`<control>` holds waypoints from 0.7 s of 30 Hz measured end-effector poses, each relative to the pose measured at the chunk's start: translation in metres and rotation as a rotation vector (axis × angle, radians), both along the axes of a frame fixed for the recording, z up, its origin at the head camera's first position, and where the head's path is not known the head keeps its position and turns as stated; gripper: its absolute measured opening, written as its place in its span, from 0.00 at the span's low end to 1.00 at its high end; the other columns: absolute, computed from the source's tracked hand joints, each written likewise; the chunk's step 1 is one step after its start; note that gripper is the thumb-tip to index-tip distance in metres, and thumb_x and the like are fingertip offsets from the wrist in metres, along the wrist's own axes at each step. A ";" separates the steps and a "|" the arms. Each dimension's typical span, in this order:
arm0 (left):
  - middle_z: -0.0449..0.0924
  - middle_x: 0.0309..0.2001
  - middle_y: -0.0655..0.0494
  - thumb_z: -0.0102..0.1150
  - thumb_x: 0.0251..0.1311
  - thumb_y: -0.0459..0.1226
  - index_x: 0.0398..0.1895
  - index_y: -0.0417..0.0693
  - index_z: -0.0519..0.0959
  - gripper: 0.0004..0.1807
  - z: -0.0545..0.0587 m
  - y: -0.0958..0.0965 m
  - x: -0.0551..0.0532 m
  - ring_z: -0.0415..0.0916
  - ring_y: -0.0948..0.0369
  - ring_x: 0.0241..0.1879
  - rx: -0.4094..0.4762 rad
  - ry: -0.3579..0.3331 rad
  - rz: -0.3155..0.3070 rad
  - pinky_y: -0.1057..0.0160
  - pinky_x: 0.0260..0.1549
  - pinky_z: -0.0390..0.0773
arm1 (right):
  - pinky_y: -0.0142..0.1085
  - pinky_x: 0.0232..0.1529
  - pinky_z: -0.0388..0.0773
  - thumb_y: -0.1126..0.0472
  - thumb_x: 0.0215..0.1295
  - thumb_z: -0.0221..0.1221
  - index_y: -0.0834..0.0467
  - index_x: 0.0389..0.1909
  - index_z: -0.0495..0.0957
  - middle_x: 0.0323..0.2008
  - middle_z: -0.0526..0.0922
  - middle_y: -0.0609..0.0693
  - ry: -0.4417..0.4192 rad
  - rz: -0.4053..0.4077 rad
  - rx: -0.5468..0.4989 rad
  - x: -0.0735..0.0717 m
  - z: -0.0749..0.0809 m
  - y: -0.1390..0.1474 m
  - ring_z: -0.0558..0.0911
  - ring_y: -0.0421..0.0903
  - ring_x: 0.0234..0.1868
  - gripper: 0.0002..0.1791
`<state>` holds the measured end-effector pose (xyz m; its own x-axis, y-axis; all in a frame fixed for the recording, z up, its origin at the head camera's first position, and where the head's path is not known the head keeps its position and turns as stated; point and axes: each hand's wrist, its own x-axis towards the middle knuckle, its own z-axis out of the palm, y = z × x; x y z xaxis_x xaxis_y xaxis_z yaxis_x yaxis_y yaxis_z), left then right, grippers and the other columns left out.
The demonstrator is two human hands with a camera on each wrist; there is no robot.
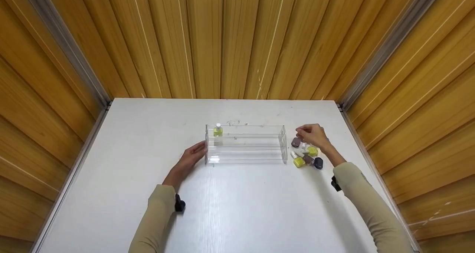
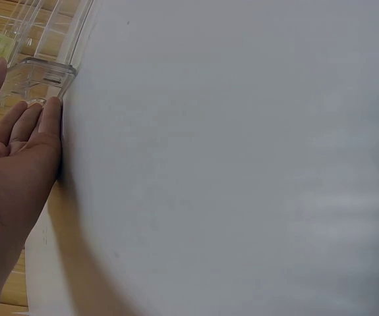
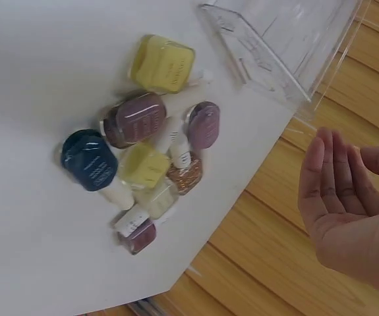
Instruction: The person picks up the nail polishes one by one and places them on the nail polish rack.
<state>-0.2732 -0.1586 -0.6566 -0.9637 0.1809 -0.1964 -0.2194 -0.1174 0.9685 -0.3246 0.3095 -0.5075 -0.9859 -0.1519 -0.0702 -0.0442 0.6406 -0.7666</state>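
Touching the left end of a clear, hard-edged plastic rack point(image 1: 245, 147), the left hand point(image 1: 192, 155) has straight fingers together, thumb apart. The right hand point(image 1: 312, 135), its fingers softly curved (nothing visible between them), is near glossy, rounded bottles point(image 3: 145, 164) heaped beside the rack. One squarish yellow bottle point(image 1: 218, 131) stands inside the rack's left end.

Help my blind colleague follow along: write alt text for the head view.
A person's left hand is at the left end of a clear rack holding one yellow bottle; the right hand hovers near small bottles on a white table.
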 end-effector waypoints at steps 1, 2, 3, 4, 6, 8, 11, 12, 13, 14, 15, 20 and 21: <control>0.60 0.79 0.44 0.56 0.75 0.40 0.78 0.43 0.62 0.32 0.000 0.000 0.000 0.54 0.50 0.80 -0.001 0.000 0.000 0.52 0.80 0.55 | 0.31 0.37 0.87 0.61 0.77 0.55 0.72 0.53 0.81 0.45 0.87 0.69 -0.017 0.003 0.012 0.002 -0.003 0.003 0.89 0.45 0.39 0.18; 0.60 0.79 0.44 0.56 0.75 0.40 0.78 0.43 0.62 0.32 -0.001 0.000 0.000 0.54 0.50 0.80 -0.008 0.002 -0.003 0.52 0.80 0.55 | 0.33 0.38 0.88 0.61 0.77 0.55 0.73 0.53 0.81 0.46 0.87 0.70 -0.025 0.009 0.024 0.004 -0.006 0.007 0.90 0.47 0.40 0.18; 0.60 0.79 0.44 0.56 0.75 0.40 0.78 0.44 0.62 0.32 -0.002 0.000 0.000 0.54 0.50 0.80 -0.010 0.000 -0.005 0.52 0.80 0.55 | 0.35 0.39 0.89 0.61 0.77 0.55 0.73 0.52 0.81 0.45 0.87 0.70 -0.027 0.013 0.036 0.005 -0.010 0.009 0.90 0.51 0.41 0.18; 0.60 0.79 0.44 0.57 0.75 0.41 0.78 0.44 0.61 0.33 -0.002 0.000 0.000 0.54 0.50 0.80 -0.014 -0.001 -0.009 0.52 0.80 0.55 | 0.37 0.39 0.89 0.62 0.76 0.55 0.74 0.52 0.81 0.44 0.87 0.70 -0.020 0.022 0.046 0.007 -0.013 0.012 0.90 0.55 0.42 0.18; 0.59 0.79 0.45 0.57 0.75 0.42 0.79 0.45 0.61 0.33 -0.003 0.000 0.000 0.54 0.51 0.80 -0.027 -0.005 -0.012 0.52 0.80 0.55 | 0.37 0.37 0.89 0.63 0.75 0.56 0.75 0.49 0.82 0.41 0.88 0.71 0.009 0.040 0.074 0.011 -0.020 0.016 0.90 0.60 0.42 0.16; 0.60 0.79 0.45 0.57 0.74 0.42 0.79 0.46 0.61 0.33 -0.003 0.000 0.000 0.54 0.51 0.80 -0.028 -0.006 -0.008 0.51 0.80 0.55 | 0.32 0.33 0.87 0.65 0.74 0.57 0.77 0.45 0.82 0.37 0.88 0.71 0.050 0.060 0.092 0.013 -0.025 0.018 0.89 0.64 0.40 0.15; 0.61 0.79 0.46 0.58 0.74 0.42 0.78 0.46 0.62 0.33 -0.003 0.001 0.000 0.54 0.51 0.80 -0.027 -0.004 0.000 0.51 0.80 0.54 | 0.23 0.28 0.80 0.65 0.73 0.58 0.78 0.41 0.83 0.33 0.88 0.70 0.095 0.072 0.121 0.017 -0.033 0.019 0.89 0.64 0.36 0.15; 0.61 0.78 0.46 0.58 0.74 0.42 0.78 0.47 0.63 0.32 -0.003 0.001 0.000 0.54 0.51 0.80 -0.025 -0.002 0.001 0.51 0.80 0.54 | 0.21 0.27 0.78 0.65 0.72 0.58 0.78 0.41 0.83 0.33 0.88 0.70 0.101 0.077 0.123 0.018 -0.036 0.019 0.89 0.63 0.35 0.15; 0.62 0.78 0.46 0.58 0.74 0.42 0.78 0.47 0.63 0.32 -0.002 0.001 0.001 0.54 0.51 0.80 -0.023 0.000 0.001 0.51 0.80 0.54 | 0.20 0.27 0.77 0.66 0.72 0.58 0.78 0.41 0.83 0.33 0.87 0.71 0.102 0.085 0.123 0.019 -0.039 0.019 0.89 0.63 0.35 0.15; 0.62 0.78 0.46 0.58 0.74 0.42 0.78 0.46 0.63 0.32 -0.002 0.001 0.001 0.54 0.51 0.80 -0.024 0.001 -0.002 0.51 0.80 0.54 | 0.20 0.27 0.76 0.66 0.72 0.58 0.78 0.42 0.83 0.34 0.87 0.71 0.095 0.087 0.124 0.020 -0.042 0.019 0.89 0.62 0.34 0.15; 0.62 0.78 0.46 0.58 0.74 0.42 0.78 0.47 0.63 0.32 -0.002 0.000 0.001 0.54 0.51 0.80 -0.028 -0.003 -0.003 0.51 0.80 0.54 | 0.21 0.27 0.76 0.66 0.72 0.58 0.77 0.43 0.83 0.34 0.87 0.70 0.082 0.086 0.122 0.022 -0.045 0.019 0.89 0.61 0.34 0.14; 0.61 0.78 0.46 0.57 0.75 0.43 0.78 0.47 0.63 0.32 -0.001 0.000 0.001 0.53 0.51 0.80 -0.040 -0.001 -0.018 0.50 0.80 0.53 | 0.28 0.25 0.80 0.67 0.72 0.58 0.78 0.45 0.82 0.34 0.87 0.71 0.020 0.092 0.091 0.025 -0.057 0.023 0.87 0.49 0.27 0.15; 0.61 0.79 0.46 0.57 0.75 0.43 0.78 0.47 0.62 0.32 0.000 0.000 0.000 0.53 0.51 0.80 -0.040 0.001 -0.019 0.50 0.80 0.53 | 0.29 0.25 0.80 0.67 0.71 0.58 0.78 0.45 0.82 0.34 0.86 0.71 0.014 0.091 0.083 0.026 -0.058 0.024 0.86 0.46 0.26 0.15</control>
<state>-0.2731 -0.1591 -0.6571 -0.9603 0.1912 -0.2031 -0.2205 -0.0740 0.9726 -0.2988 0.3333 -0.5659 -0.9691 -0.2355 -0.0730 -0.1154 0.6948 -0.7099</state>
